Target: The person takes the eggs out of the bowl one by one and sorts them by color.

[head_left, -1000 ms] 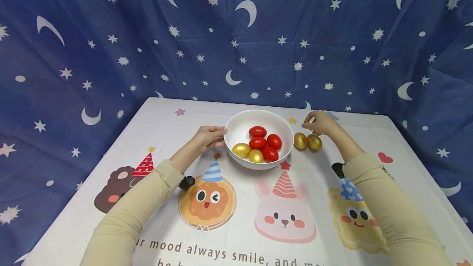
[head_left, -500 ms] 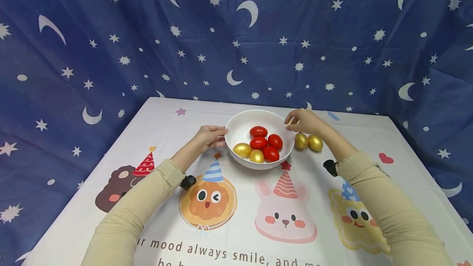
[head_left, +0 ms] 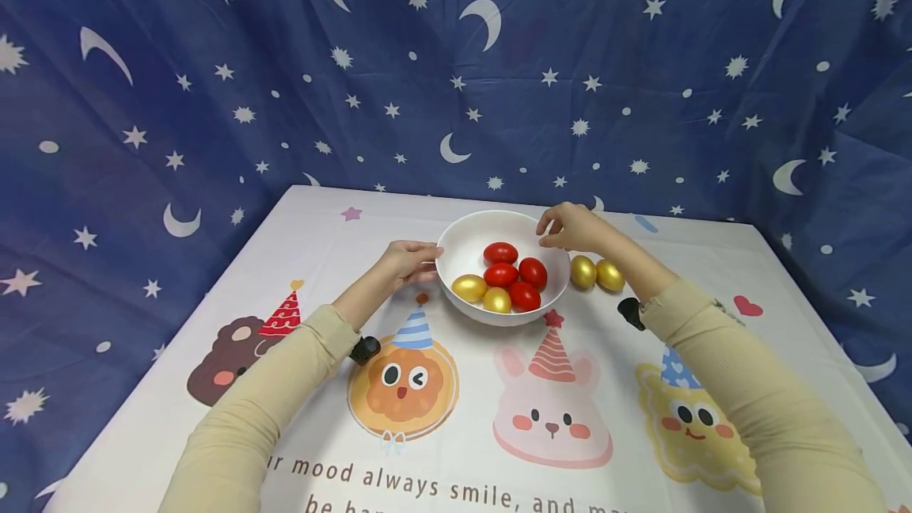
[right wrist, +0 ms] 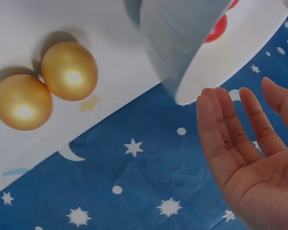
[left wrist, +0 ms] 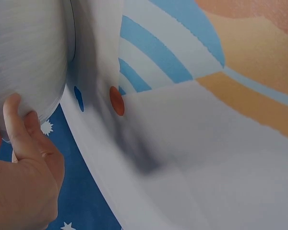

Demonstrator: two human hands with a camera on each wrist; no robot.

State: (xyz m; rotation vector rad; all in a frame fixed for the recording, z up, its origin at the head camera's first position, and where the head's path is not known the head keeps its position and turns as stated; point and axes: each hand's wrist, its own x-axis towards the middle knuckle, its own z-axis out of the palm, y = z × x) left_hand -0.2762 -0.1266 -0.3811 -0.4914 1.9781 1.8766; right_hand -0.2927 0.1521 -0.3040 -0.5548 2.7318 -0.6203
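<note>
Backdrop: a blue curtain (head_left: 399,22) with moons and stars hangs behind the far edge of your table.
Tablecloth (head_left: 473,402): white, printed with cartoon faces and lettering on your side.
Loose gold eggs (head_left: 583,271): two, touching each other, just right of the bowl, nearer you than your right hand.
In the way: the wall of the white bowl (head_left: 466,240) stands between that pair and the eggs inside.
Inside the bowl: four red eggs (head_left: 501,275) and two gold ones (head_left: 469,288).
Left hand (head_left: 408,262): your thumb and fingers pinch the bowl's left side.
Right hand (head_left: 572,228): fingers loosely spread, holding nothing, by the far right rim; you cannot tell whether they touch it.
</note>
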